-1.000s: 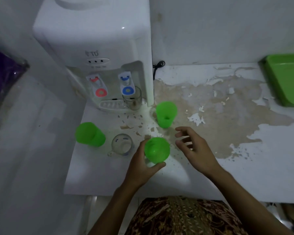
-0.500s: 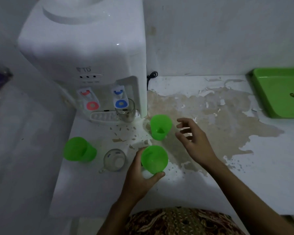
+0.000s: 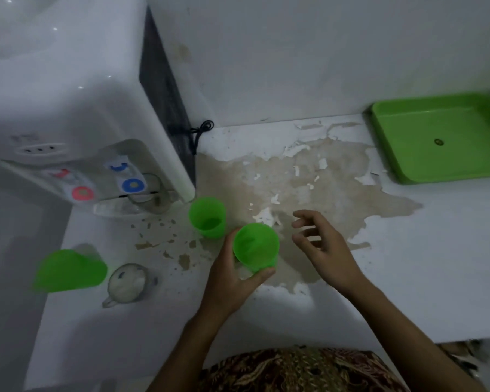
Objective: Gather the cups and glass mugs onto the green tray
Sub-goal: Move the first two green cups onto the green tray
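Since the prior frame, left hand (image 3: 232,278) carries its round green plastic cup (image 3: 255,247) rightward, fingers wrapped around it. Right hand (image 3: 323,250) hovers just beside, empty, fingers spread. Second green cup (image 3: 207,217) stands just beyond the grip; flat green plastic tray (image 3: 441,142) far right, well apart.

One head-worn view looks steeply down, close over the white counter (image 3: 408,264).
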